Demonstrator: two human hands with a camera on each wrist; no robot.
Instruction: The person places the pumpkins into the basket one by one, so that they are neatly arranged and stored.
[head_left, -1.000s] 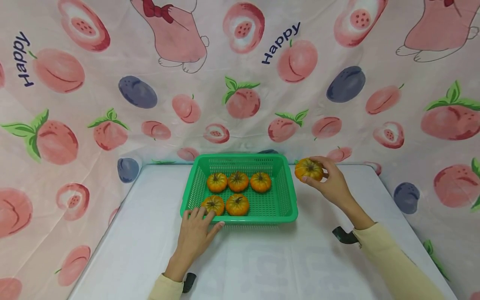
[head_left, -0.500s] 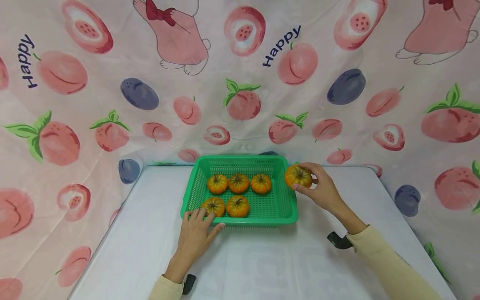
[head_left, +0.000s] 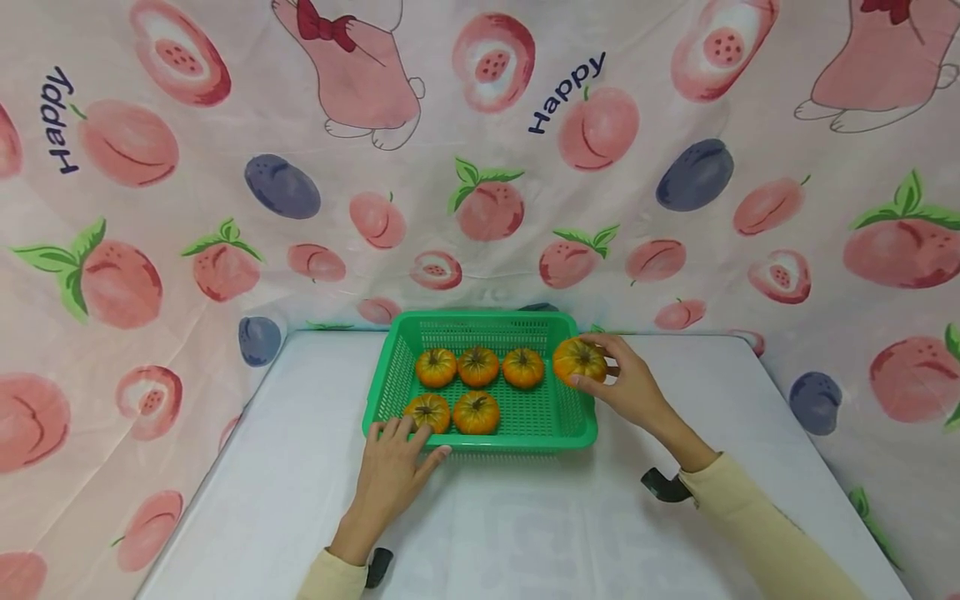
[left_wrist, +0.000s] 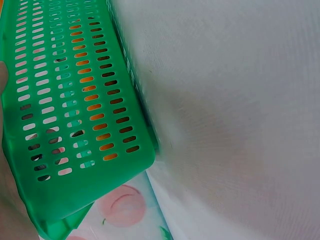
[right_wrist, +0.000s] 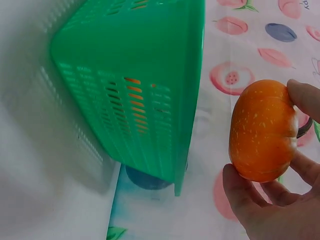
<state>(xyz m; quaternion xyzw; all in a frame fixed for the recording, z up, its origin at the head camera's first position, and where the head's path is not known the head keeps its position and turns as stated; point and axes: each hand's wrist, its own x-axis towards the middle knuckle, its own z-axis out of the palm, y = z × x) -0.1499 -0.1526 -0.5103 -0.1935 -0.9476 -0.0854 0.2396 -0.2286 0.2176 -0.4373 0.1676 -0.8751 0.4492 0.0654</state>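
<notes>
My right hand (head_left: 633, 385) holds a small orange pumpkin (head_left: 580, 362) between thumb and fingers, over the right rim of a green plastic basket (head_left: 577, 437). In the right wrist view the pumpkin (right_wrist: 263, 131) is held up level with the rim, its dark stem turned towards the palm. Several similar pumpkins (head_left: 476, 412) sit in the basket in two rows. My left hand (head_left: 388, 471) rests on the near left part of the rim, fingers laid over it beside the front-left pumpkin (head_left: 427, 413). Only a sliver of that hand shows in the left wrist view, against the basket wall (left_wrist: 75, 125).
The basket stands on a table with a white cloth (head_left: 510, 533), near its back edge. A pink fruit-print curtain (head_left: 495, 283) hangs behind and along both sides. Dark wrist camera mounts (head_left: 663, 485) stick out below the sleeves.
My right hand has carried the pumpkin leftwards and slightly down, from beside the basket to over its right rim. The left hand stays on the rim.
</notes>
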